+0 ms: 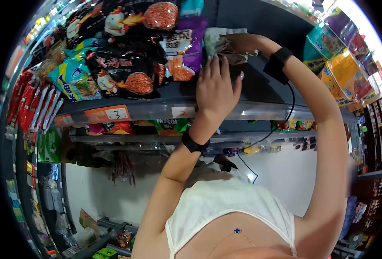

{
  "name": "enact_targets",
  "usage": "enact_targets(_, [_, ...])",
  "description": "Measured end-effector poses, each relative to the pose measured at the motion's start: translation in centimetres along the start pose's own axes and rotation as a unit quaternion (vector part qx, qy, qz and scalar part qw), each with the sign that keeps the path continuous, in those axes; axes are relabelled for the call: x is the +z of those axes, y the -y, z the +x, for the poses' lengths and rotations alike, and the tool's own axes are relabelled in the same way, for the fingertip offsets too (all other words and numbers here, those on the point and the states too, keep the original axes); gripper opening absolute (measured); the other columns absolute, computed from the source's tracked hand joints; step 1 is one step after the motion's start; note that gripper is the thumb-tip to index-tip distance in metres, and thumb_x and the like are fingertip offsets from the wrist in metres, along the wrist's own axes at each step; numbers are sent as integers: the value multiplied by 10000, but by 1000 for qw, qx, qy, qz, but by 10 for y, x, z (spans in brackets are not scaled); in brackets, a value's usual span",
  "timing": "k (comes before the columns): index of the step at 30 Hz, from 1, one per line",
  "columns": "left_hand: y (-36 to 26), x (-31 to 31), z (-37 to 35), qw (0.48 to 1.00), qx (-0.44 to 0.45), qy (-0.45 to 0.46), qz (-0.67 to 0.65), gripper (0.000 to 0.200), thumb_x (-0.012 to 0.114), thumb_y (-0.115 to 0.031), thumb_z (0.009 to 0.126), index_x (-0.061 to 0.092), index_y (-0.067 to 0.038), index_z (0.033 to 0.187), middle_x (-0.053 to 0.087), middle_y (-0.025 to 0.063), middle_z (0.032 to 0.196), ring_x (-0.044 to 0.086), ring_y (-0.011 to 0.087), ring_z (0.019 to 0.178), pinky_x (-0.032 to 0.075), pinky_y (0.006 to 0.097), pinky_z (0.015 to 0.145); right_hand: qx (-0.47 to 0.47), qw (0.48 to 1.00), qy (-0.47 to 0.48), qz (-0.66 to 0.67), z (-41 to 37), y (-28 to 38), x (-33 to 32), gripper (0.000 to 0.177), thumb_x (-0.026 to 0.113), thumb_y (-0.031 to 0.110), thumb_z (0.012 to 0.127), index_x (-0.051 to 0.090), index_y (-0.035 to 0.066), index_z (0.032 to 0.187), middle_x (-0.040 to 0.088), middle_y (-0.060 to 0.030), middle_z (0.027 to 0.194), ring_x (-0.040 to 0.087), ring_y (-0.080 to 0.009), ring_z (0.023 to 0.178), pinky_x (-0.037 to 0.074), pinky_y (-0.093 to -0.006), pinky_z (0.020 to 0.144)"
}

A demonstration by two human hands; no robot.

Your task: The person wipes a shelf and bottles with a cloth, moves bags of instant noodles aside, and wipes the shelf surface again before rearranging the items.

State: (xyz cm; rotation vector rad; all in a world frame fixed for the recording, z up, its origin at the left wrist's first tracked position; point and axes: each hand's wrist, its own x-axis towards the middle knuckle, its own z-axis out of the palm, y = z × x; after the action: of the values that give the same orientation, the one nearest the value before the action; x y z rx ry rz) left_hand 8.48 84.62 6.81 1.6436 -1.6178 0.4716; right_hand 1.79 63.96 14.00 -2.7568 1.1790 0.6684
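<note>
My right hand (pixel 243 42) is on a crumpled light grey cloth (pixel 225 32) on the dark shelf, its fingers partly lost in the folds. Below it, my left hand (pixel 217 86) lies with its fingers stretched out over the front edge of the shelf (pixel 260 93), fingertips close to the cloth's lower edge. Just left of the cloth stands a purple noodle packet (pixel 184 47). Both wrists wear black bands, and a black cable hangs from the box on the right one.
Black noodle packets (pixel 128 71) and a turquoise packet (pixel 76 75) fill the shelf's left part. Stacked cup noodles (pixel 346 71) stand at the right. An orange price tag (pixel 109 114) sits on the shelf rail. Snack packets (pixel 169 126) show on the shelf underneath.
</note>
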Motion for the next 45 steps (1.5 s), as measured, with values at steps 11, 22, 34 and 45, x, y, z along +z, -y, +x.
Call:
enact_targets(11, [1, -6, 1, 993, 54, -101, -28, 420, 563, -199, 837, 531, -7, 1210, 553, 154, 1207, 526, 317, 1120, 427, 396, 954, -401, 877, 20, -264, -15, -10, 27, 271, 499, 148, 873, 604, -46, 1031, 573, -220, 1109, 501, -364, 1066, 389, -446, 969])
enact_targets(22, [-39, -3, -14, 977, 117, 24, -178, 277, 606, -229, 822, 588, -17, 999, 620, 132, 980, 578, 299, 955, 457, 406, 877, -58, 919, -386, 56, -212, 35, 109, 365, 563, 103, 775, 571, 84, 1139, 642, -165, 955, 612, -340, 847, 489, -426, 723])
enact_targets(34, [-91, 30, -27, 991, 80, 37, -96, 432, 648, -330, 798, 559, 12, 1046, 588, 173, 1071, 538, 302, 1070, 399, 387, 970, -60, 917, -236, 315, -245, -21, 115, 571, 613, 166, 774, 472, 41, 1313, 591, -185, 1198, 597, -278, 1015, 451, -320, 856])
enact_targets(45, [-9, -12, -43, 997, 74, 2, 28, 446, 645, -324, 768, 564, 11, 1052, 604, 141, 1048, 555, 254, 1042, 371, 399, 1020, -29, 903, -425, 52, -159, 92, 125, 832, 715, 194, 641, 327, -48, 1336, 404, -226, 1363, 409, -402, 1236, 358, -446, 1030])
